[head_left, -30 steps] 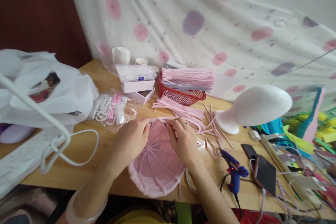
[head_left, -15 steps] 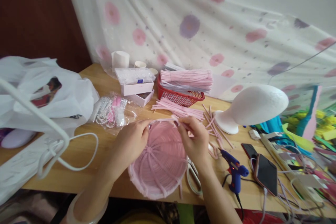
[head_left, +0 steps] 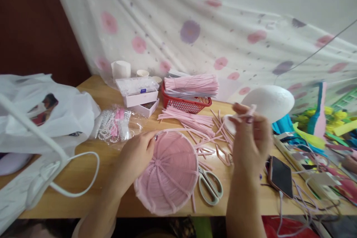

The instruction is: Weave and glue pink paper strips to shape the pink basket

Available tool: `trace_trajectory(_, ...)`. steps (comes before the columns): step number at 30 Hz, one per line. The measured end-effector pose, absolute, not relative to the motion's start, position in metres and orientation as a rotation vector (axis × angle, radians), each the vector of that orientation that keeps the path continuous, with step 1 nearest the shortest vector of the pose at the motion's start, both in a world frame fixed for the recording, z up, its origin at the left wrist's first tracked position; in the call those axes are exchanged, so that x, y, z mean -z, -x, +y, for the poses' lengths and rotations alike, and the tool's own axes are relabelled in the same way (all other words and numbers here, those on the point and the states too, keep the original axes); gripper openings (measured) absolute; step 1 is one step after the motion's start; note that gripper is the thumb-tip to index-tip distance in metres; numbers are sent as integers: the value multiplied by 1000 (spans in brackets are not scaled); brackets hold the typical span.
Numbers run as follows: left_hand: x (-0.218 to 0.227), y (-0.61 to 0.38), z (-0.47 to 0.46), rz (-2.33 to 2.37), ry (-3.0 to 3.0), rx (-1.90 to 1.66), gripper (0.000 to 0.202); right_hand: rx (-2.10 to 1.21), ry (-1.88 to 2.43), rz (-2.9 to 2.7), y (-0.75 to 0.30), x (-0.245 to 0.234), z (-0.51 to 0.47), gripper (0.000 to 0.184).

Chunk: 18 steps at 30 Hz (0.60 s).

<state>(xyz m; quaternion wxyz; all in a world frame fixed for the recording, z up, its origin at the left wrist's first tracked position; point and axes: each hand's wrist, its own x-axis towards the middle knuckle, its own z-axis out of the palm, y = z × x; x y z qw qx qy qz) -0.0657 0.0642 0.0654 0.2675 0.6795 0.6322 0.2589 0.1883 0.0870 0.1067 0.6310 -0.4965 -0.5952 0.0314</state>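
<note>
A pink bowl-shaped form (head_left: 175,178), built of pipe cleaners with ribs meeting at a hub, has its hollow side towards me. My left hand (head_left: 142,152) grips its upper left rim between thumb and fingers. From that rim a loose pink pipe cleaner (head_left: 189,130) stretches rightwards. Raised in front of the white foam head (head_left: 272,102), my right hand (head_left: 251,134) pinches a small pale pink piece (head_left: 251,110); blur hides its exact kind. Scissors (head_left: 210,187) with pale handles lie right of the bowl form. My right forearm mostly hides the blue glue gun.
Loose pink pipe cleaners (head_left: 186,119) lie before a red basket (head_left: 184,104) of bundled ones. White boxes (head_left: 141,98) and bagged pearl strings (head_left: 114,124) sit behind left. A phone (head_left: 280,176), cables and a power strip (head_left: 290,160) crowd the right; a white bag (head_left: 67,108) stands left.
My right hand has left the bowl form's rim and moved right and up, to the foam head. The left hand still grips the rim. The scissors now show fully.
</note>
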Motion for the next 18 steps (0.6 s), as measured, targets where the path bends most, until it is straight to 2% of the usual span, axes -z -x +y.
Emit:
trace_trajectory(6, -66, 65, 62, 1679, -1883, -703, 43, -1157, 835, -1278, -114, -98, 110, 20)
trace_trajectory(11, -65, 70, 66, 1644, -1915, -693, 44, -1690, 702, -1694, -120, -111, 96, 20)
trace_trajectory(13, -63, 72, 68, 1649, -1908, -692, 44, -1674, 787, -2053, -134, -116, 86, 12)
trace_trajectory(14, -62, 72, 69, 1653, -1903, -692, 44, -1553, 858, -2242, -142, -118, 82, 9)
trace_trajectory(18, -58, 74, 69, 1672, -1895, -696, 45, -620, 1253, -2635, -171, -116, 75, 22)
